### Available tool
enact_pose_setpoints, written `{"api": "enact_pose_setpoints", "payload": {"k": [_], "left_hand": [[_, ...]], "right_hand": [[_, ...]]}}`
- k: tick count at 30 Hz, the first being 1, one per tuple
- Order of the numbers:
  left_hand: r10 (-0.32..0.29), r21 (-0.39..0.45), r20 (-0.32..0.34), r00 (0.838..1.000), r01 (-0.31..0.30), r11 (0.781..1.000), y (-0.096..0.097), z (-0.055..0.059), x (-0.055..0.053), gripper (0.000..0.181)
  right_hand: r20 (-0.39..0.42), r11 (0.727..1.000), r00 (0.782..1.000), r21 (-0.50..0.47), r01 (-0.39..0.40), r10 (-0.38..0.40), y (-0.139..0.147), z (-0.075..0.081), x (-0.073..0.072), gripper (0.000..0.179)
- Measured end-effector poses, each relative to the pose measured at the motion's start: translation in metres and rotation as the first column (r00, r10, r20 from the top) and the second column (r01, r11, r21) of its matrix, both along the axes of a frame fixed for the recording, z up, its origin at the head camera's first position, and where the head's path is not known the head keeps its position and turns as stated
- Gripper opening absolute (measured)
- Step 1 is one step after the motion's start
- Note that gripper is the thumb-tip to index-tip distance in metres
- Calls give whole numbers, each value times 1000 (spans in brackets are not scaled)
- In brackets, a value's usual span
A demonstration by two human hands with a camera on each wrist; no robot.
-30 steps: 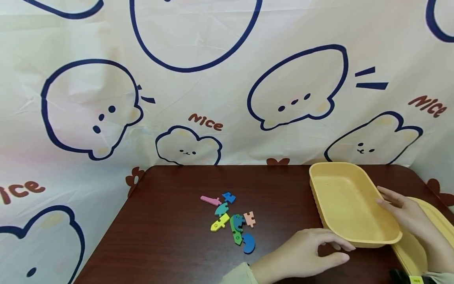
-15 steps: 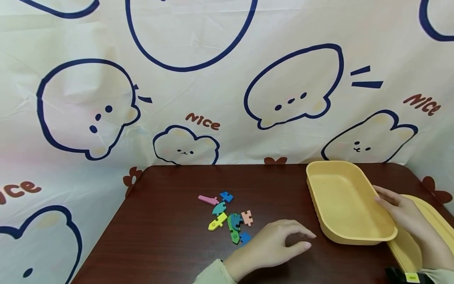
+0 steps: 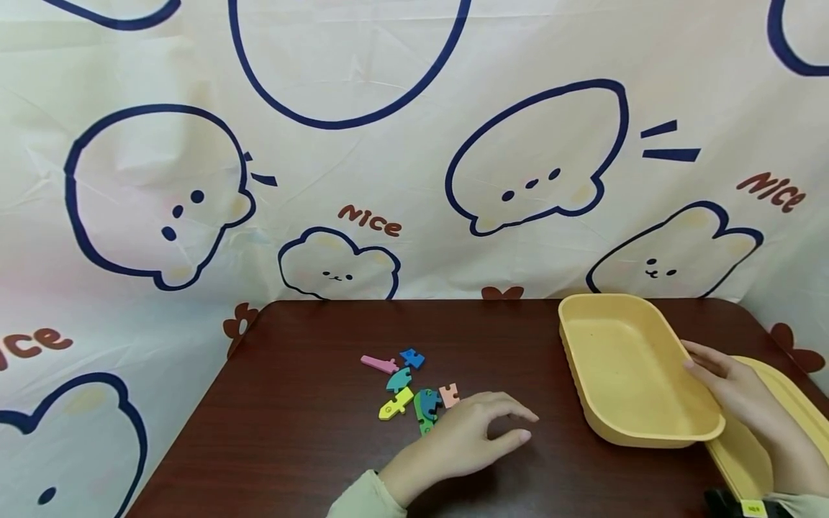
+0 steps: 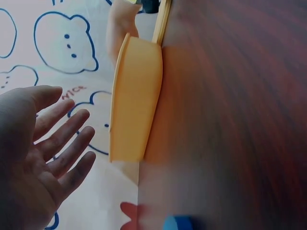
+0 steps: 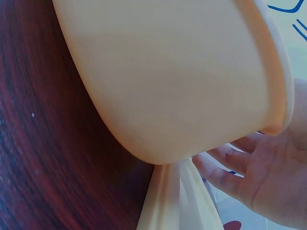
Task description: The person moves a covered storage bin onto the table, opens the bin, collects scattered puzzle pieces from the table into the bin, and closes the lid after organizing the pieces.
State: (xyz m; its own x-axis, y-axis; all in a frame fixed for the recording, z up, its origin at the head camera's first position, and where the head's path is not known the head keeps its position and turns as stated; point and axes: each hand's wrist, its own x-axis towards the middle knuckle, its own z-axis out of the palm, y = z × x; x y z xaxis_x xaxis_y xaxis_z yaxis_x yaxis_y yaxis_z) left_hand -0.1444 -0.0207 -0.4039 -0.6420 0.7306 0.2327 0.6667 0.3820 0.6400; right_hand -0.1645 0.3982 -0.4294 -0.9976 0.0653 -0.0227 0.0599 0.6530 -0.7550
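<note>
Above the table my left hand (image 3: 464,435) hovers palm down, its fingers loosely extended and holding nothing. It partly hides small puzzle pieces: a green one (image 3: 424,424), a salmon one (image 3: 450,395) and a blue-teal one (image 3: 429,401). Beyond lie a yellow piece (image 3: 396,404), a teal piece (image 3: 399,380), a pink piece (image 3: 379,363) and a blue piece (image 3: 412,358). On the right, my right hand (image 3: 745,392) holds the side of a yellow plastic box (image 3: 637,374), thumb over its rim, fingers (image 5: 225,172) against the outside. The box's inside shows no contents.
A flat yellow lid (image 3: 745,450) lies at the table's right, partly under the right forearm and beside the box. A black strap with a yellow label (image 3: 753,508) circles the right wrist. Behind the dark wooden table (image 3: 311,446) hangs a printed cloth (image 3: 414,165).
My left hand has moved left, away from the box's near corner, and now covers the rounded blue piece. The right hand stays at the box's side. The view has shifted slightly.
</note>
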Motion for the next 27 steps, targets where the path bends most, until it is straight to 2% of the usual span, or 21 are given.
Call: {"api": "enact_pose_setpoints", "payload": {"k": [7, 17, 20, 27], "left_hand": [[48, -11, 40, 998, -48, 999, -16, 0, -5, 28], [87, -19, 39, 995, -87, 996, -33, -3, -8, 28], [76, -35, 30, 997, -75, 997, -38, -3, -10, 28], [1, -116, 13, 1000, 0, 993, -48, -2, -15, 29]], "right_hand": [[-42, 999, 999, 33, -31, 33, -5, 3, 1, 61], [-16, 997, 998, 52, -59, 60, -20, 9, -1, 59], [8, 996, 998, 49, -69, 69, -23, 10, -1, 61], [24, 995, 997, 56, -79, 78, -28, 11, -2, 61]]}}
